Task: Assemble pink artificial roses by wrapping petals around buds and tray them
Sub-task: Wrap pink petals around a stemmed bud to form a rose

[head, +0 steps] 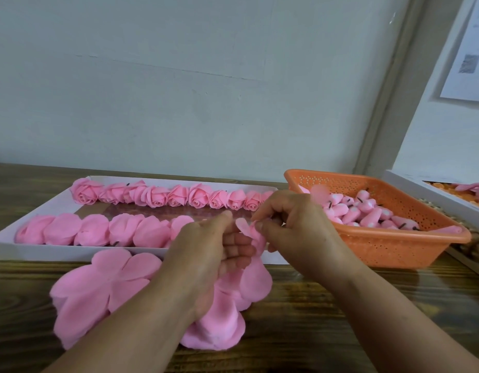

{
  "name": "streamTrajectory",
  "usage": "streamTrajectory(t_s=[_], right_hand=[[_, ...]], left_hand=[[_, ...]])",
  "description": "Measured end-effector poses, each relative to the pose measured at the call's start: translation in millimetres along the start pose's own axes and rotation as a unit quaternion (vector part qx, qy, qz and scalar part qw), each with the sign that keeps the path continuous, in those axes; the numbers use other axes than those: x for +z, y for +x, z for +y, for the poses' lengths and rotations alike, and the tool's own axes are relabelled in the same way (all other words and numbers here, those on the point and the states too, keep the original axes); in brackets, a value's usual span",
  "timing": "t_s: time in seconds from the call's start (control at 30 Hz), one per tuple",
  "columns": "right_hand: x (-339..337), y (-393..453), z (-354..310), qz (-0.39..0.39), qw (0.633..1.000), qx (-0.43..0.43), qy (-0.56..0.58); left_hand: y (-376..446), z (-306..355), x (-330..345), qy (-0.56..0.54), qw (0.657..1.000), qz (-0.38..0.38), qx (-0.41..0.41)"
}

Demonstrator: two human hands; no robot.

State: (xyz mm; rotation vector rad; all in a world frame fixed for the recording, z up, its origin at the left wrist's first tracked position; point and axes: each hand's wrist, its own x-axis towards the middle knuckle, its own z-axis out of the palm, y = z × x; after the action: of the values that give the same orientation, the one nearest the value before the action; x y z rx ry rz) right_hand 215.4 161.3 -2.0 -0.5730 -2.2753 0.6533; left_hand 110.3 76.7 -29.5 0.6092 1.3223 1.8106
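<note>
Loose petal sheets (103,289) lie nearest on the wooden table (340,319), partly under both forearms. Left hand (214,254) cups a petal sheet (255,278), fingers curled; right hand (292,224) pinches its upper edge (245,226). Bud not visible (probably hidden in the left palm). Step: wrapping. Next: fold remaining petals round tightly, then set the rose into white tray (7,246) beside finished roses (176,197). Spare buds (367,211) in orange basket (394,246)
</note>
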Motion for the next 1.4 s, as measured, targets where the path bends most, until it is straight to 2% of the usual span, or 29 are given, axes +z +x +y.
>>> streamTrajectory(t_s=[0.37,0.57,0.83,1.03,1.27,1.4], right_hand=[[-0.5,0.5,-0.2,-0.002,0.996,0.054,0.066],[-0.1,-1.3,-0.5,-0.027,0.990,0.051,0.128],[0.1,0.0,3.7,-0.031,0.982,0.056,0.180],[2.4,0.5,4.7,-0.045,0.984,0.055,0.165],[-1.9,0.3,6.2,-0.069,0.976,0.049,0.199],[-4.2,0.1,6.3,-0.094,0.972,0.056,0.208]], left_hand=[[-0.3,-6.4,-4.7,0.121,0.988,-0.038,0.083],[-3.8,-4.6,-5.2,0.209,0.965,-0.070,0.143],[-4.6,-0.2,-8.1,0.200,0.965,-0.123,0.115],[-6.1,-3.3,-5.2,0.181,0.973,-0.101,0.098],[-8.7,0.1,-4.5,0.220,0.962,-0.105,0.124],[-7.3,-0.1,-5.5,0.208,0.967,-0.090,0.114]])
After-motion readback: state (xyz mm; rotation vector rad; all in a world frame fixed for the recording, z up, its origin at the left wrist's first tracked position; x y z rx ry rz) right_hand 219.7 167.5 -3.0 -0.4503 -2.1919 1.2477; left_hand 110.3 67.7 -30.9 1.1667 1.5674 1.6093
